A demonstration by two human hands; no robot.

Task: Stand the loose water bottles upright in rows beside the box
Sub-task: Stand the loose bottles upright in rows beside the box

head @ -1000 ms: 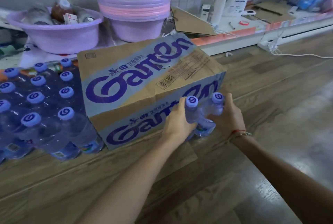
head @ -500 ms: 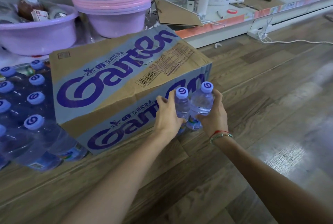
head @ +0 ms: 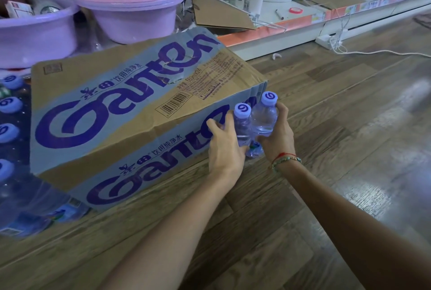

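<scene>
You are clamping your left hand (head: 225, 149) and right hand (head: 276, 136) around two upright bottles (head: 262, 118) at the box (head: 130, 112) corner, three o'clock side. Full, slick, squashy: keep gripping mid-body, fingers wrapped.

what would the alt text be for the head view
Two hands hold two upright water bottles side by side at the right end of a Ganten box on a wood floor: the left hand grips the left bottle, the right hand the right bottle. More bottles stand left of the box, purple basins behind.
</scene>
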